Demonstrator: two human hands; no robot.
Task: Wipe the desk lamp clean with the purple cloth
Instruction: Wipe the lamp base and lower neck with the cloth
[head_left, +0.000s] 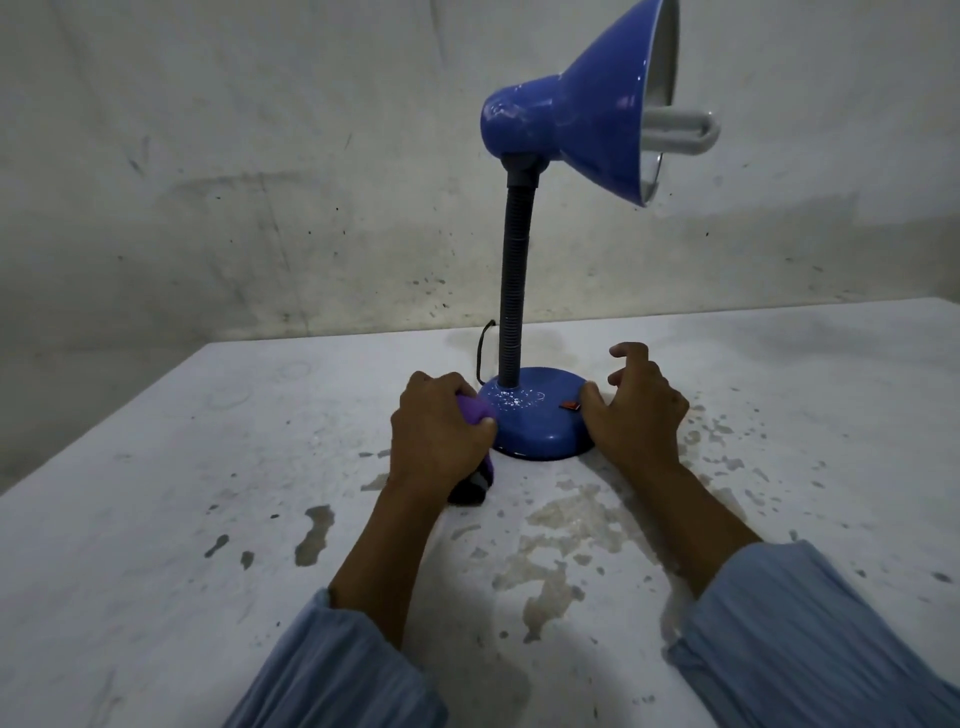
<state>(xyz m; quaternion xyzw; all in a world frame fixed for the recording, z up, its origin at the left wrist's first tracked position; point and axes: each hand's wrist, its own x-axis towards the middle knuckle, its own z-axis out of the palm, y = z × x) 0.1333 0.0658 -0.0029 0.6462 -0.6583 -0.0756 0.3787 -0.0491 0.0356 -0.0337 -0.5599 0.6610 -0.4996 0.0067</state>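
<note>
A blue desk lamp stands on the table, its round base (530, 421) between my hands. A black flexible neck (511, 291) rises to the blue shade (587, 114), which tilts right with a white bulb (685, 130) sticking out. White specks dot the base and the shade. My left hand (436, 436) is shut on the bunched purple cloth (475, 410), pressed against the base's left edge; a dark end of the cloth hangs below the hand. My right hand (636, 410) rests against the base's right edge, thumb on the base, fingers curled and apart.
The white table (182, 493) is worn, with patches of chipped paint in front of the lamp. A black cord (483, 348) loops behind the base. A stained wall (260, 182) stands close behind the table's far edge. A red switch (570, 405) sits on the base.
</note>
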